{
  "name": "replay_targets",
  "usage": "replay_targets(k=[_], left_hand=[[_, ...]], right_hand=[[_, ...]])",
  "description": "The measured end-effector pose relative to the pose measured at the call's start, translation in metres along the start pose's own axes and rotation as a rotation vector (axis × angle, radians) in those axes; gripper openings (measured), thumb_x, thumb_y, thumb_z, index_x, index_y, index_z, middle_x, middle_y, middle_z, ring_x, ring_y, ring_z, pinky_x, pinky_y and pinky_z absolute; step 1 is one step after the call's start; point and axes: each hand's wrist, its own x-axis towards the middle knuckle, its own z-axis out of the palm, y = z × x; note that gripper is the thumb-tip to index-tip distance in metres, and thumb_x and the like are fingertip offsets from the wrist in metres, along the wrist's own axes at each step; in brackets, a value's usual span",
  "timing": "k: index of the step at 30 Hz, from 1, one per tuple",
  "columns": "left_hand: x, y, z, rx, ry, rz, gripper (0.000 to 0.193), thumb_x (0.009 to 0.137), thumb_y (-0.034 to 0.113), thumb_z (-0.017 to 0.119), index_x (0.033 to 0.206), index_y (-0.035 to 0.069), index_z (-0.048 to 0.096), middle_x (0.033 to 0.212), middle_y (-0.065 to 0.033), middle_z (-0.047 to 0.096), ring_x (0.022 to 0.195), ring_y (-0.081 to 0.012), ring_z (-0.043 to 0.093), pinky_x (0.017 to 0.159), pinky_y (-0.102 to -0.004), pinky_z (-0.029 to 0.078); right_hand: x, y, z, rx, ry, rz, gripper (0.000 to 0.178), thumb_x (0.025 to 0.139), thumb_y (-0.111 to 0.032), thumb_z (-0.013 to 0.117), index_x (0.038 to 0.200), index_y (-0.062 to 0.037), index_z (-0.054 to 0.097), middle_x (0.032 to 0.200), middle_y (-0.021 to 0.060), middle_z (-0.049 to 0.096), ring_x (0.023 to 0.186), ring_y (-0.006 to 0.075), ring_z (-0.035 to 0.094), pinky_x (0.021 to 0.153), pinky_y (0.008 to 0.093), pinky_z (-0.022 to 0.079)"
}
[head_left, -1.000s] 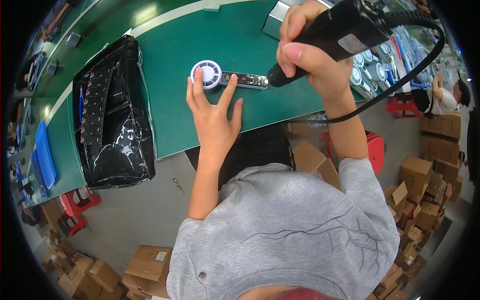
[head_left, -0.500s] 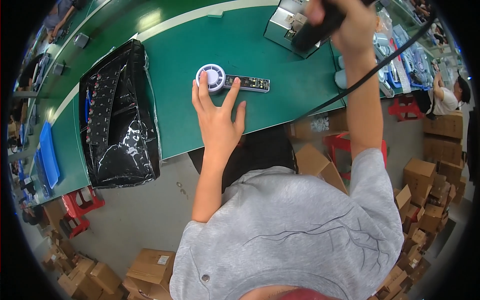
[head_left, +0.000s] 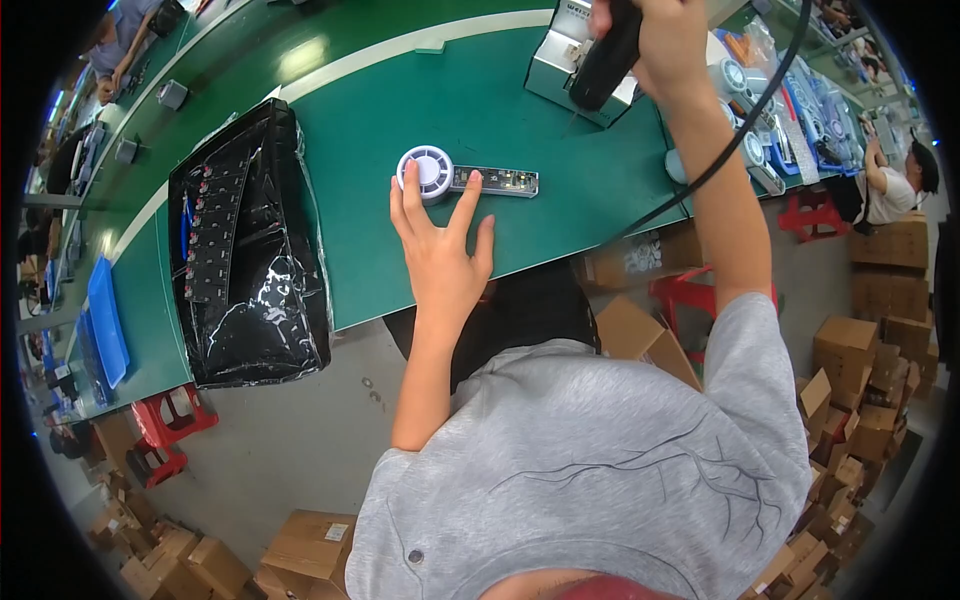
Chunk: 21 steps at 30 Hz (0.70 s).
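The small white fan (head_left: pixel 430 170) lies on the green worktop (head_left: pixel 370 190), nearer to its near edge than to its far one, and its handle points to the right, with the circuit board (head_left: pixel 515 181) uncovered. The left hand (head_left: pixel 445 255) has its fingers spread; they rest on the fan's head and handle without closing around them. The right hand (head_left: pixel 672 45) is grasping a black electric screwdriver (head_left: pixel 608 62) in front of the silver box (head_left: pixel 553 70), by the worktop's far edge. Whether they touch, I cannot tell.
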Motion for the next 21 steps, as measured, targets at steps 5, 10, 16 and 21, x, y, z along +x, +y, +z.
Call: replay_targets(k=[5, 10, 16, 21], left_hand=[[-0.001, 0.0, -0.002, -0.014, -0.004, 0.002, 0.055, 0.087, 0.013, 0.083, 0.139, 0.024, 0.073, 0.168, -0.0287, 0.028, 0.151, -0.0583, 0.03, 0.117, -0.061, 0.042], [0.001, 0.001, -0.002, 0.005, -0.015, 0.001, 0.054, 0.087, 0.014, 0.083, 0.139, 0.023, 0.073, 0.168, -0.031, 0.027, 0.15, -0.0591, 0.03, 0.116, -0.0621, 0.042], [0.001, 0.002, -0.002, 0.002, -0.016, 0.005, 0.054, 0.087, 0.014, 0.082, 0.139, 0.023, 0.073, 0.167, -0.0315, 0.027, 0.15, -0.0594, 0.03, 0.116, -0.0625, 0.042], [0.001, 0.003, -0.002, -0.009, -0.016, -0.026, 0.058, 0.083, 0.011, 0.087, 0.139, 0.023, 0.074, 0.169, -0.0273, 0.026, 0.152, -0.0523, 0.032, 0.122, -0.0567, 0.036]], right_hand=[[-0.035, 0.001, 0.011, 0.115, 0.0, -0.041, 0.01, 0.091, -0.003, 0.074, 0.086, -0.0003, 0.065, 0.069, 0.0067, 0.063, 0.054, 0.0182, 0.064, 0.053, 0.0303, 0.051], [-0.042, 0.002, 0.011, 0.105, -0.054, -0.024, 0.011, 0.092, -0.004, 0.072, 0.086, -0.0004, 0.064, 0.069, 0.0078, 0.063, 0.054, 0.0184, 0.063, 0.054, 0.0295, 0.05], [-0.046, 0.012, 0.014, 0.089, -0.042, -0.02, 0.012, 0.093, -0.005, 0.071, 0.083, -0.0012, 0.064, 0.068, 0.008, 0.064, 0.055, 0.0176, 0.062, 0.054, 0.0287, 0.049], [-0.049, 0.017, 0.008, 0.042, -0.059, -0.04, 0.014, 0.093, -0.004, 0.071, 0.081, -0.0017, 0.064, 0.067, 0.0082, 0.064, 0.055, 0.0174, 0.062, 0.054, 0.0284, 0.049]])
